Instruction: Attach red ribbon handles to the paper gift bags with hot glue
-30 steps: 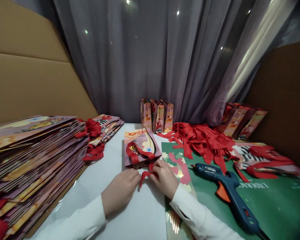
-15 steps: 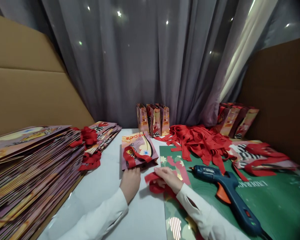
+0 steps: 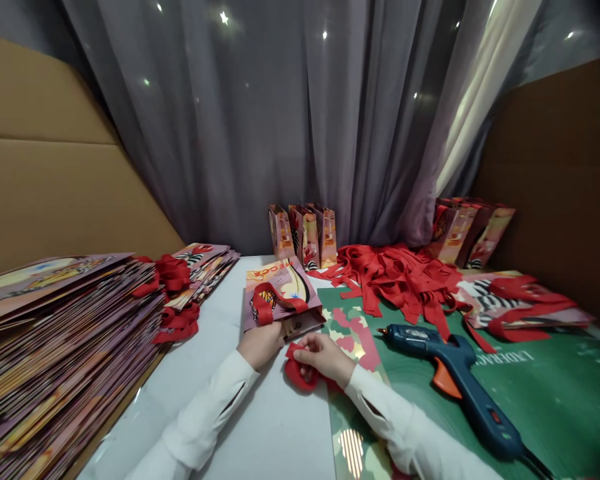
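Note:
In the head view, a printed paper gift bag (image 3: 283, 272) lies on the white table with its mouth toward me and a looped red ribbon handle (image 3: 266, 308) on its upper face. My left hand (image 3: 263, 343) grips the bag at its mouth, with some fingers inside the opening. The mouth gapes a little on the right. Just to the right, my right hand (image 3: 325, 357) pinches a curled red ribbon (image 3: 300, 375) close to the bag. Part of that ribbon is hidden by the fingers.
On the right, a blue glue gun (image 3: 450, 373) rests on a green sheet (image 3: 540, 400). Behind it lies a heap of red ribbons (image 3: 400, 277). Flat bags in a tall stack (image 3: 70, 360) fill the left. Standing bags (image 3: 307, 237) are at the back, cardboard walls (image 3: 45, 187) at the sides.
My left hand has moved slightly up and left, its fingers now inside the bag's mouth, which has opened wider. My right hand has brought the ribbon a little closer to the bag.

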`<state>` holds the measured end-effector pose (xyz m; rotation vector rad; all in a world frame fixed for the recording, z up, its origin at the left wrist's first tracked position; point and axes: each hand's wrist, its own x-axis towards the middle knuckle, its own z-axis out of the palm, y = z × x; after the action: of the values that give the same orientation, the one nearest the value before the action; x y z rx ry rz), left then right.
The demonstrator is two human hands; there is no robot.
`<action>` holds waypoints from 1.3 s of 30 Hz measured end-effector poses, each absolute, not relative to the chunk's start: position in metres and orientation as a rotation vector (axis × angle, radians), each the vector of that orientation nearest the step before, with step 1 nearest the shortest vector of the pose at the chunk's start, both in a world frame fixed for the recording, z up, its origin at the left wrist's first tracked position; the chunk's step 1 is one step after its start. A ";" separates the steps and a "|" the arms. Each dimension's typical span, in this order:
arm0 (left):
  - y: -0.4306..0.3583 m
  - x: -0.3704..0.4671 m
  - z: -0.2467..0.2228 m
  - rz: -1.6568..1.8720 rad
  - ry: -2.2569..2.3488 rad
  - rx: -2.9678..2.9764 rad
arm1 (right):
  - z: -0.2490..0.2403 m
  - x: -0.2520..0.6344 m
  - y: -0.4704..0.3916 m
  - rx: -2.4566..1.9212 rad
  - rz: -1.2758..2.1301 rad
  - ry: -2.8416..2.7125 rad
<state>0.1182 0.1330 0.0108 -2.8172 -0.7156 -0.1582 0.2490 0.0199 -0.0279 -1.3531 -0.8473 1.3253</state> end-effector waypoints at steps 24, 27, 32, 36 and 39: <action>0.128 0.120 0.037 0.105 -1.337 -2.997 | -0.033 0.229 0.053 -1.363 1.211 -0.777; 0.124 0.120 0.038 0.092 -1.332 -3.004 | -0.034 0.229 0.053 -1.353 1.200 -0.782; 0.121 0.121 0.038 0.076 -1.342 -3.007 | -0.033 0.229 0.052 -1.352 1.218 -0.767; 0.120 0.121 0.038 0.086 -1.355 -2.999 | -0.032 0.229 0.052 -1.352 1.226 -0.768; 0.119 0.121 0.038 0.100 -1.358 -2.998 | -0.031 0.230 0.052 -1.360 1.217 -0.768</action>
<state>0.1207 0.1194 0.0376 -2.9979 -1.3575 0.1000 0.2297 0.0519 -0.0309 -1.3598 -0.7679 1.2174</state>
